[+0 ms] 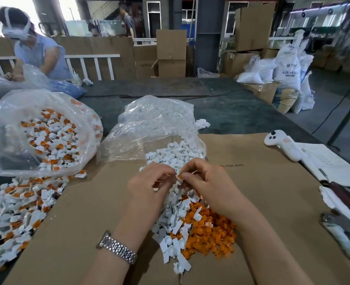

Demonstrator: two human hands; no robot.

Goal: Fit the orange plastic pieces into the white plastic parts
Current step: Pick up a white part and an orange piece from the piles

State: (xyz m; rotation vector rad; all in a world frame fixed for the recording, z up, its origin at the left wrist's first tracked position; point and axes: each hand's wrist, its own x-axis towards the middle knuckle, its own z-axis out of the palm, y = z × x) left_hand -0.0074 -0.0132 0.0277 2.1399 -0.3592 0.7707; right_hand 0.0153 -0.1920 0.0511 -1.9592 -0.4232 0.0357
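Hands meet above the cardboard [262, 202]: the left hand [149, 182] has its fingers curled, though what it holds is too small to tell, and the right hand [203, 179] pinches a white part [179, 177] with an orange piece [184, 175] at its fingertips. Below the wrists lie loose white parts [171, 233] and orange pieces [209, 229]. Just beyond the hands, an open bag [159, 120] spills more white parts. Far left of the left hand, a second bag [15, 112] and a heap [11, 212] hold fitted pairs. A controller [283, 144] lies right of the right hand.
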